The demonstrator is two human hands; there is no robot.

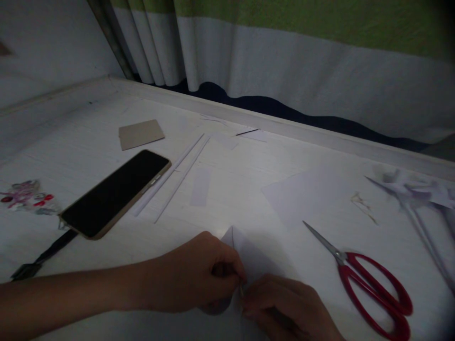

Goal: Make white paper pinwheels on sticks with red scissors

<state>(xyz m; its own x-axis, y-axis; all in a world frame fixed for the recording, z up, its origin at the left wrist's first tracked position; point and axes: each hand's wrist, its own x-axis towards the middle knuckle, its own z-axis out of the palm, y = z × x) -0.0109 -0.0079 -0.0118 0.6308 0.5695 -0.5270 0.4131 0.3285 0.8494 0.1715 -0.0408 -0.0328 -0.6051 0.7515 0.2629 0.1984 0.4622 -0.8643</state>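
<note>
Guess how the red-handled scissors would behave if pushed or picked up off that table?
The scissors lie flat and closed, so a push would probably slide them on the smooth white table, not roll them. Metal blades suggest stiff, fairly dense for their size. Lifted by one red loop, the blades would likely swing open or dip, since the pivot looks free.

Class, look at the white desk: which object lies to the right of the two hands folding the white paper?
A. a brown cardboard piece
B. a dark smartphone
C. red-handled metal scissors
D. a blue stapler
C: the red-handled metal scissors lie right of the right hand and the left hand, which pinch the folded white paper.
</note>
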